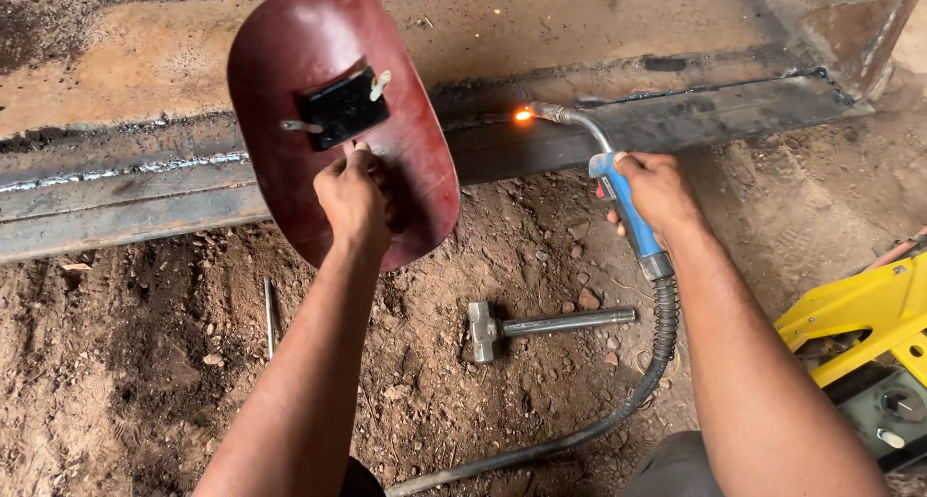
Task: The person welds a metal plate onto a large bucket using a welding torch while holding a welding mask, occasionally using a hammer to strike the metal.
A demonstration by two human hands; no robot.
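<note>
Nearest the camera, a dark hose (618, 415) curls across the loose, stony dirt (126, 362) and rises to the blue handle of a welding torch (623, 202). At the right edge sits a yellow machine (855, 313), only partly in view. Between the two forearms a steel hammer (526, 325) lies flat on the ground, head to the left, well apart from both hands, and a thin metal rod (268, 313) lies further left.

The right hand (661, 188) is wrapped around the torch handle; the curved neck reaches up and left to the nozzle, where an orange glow (523, 115) burns against the edge of a long steel beam (135, 193). The left hand (352, 198) is closed on the grip at the back of a dark red hand-held welding shield (290, 62), held upright just left of the glow; the shield hides the stretch of beam behind it. Beyond lies a rusty steel plate (579, 19), with a weld bead along the beam on the left.
</note>
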